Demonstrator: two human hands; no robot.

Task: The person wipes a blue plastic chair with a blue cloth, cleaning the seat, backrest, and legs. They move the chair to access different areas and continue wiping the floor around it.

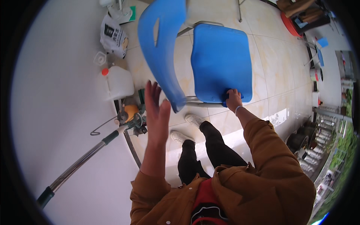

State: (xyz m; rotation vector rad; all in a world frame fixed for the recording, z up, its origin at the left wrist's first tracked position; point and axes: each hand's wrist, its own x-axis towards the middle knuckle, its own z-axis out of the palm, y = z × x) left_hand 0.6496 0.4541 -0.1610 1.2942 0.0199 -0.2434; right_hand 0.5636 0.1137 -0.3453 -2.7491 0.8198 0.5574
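Observation:
A blue plastic chair with a grey metal frame stands before me on the tiled floor. My right hand (234,100) is closed on a dark blue cloth or similar item (225,98) at the near right corner of the chair's seat (222,62). What exactly the item is, I cannot tell. My left hand (157,112) is raised beside the lower end of the chair's backrest (166,64), fingers apart, holding nothing. The backrest looks blurred.
Along the left wall are a white plastic jug (121,83) with a red cap, a printed bag (114,36) and a metal pole (78,161) with green grips. A red basin (289,25) stands far right; pots (299,136) line the lower right.

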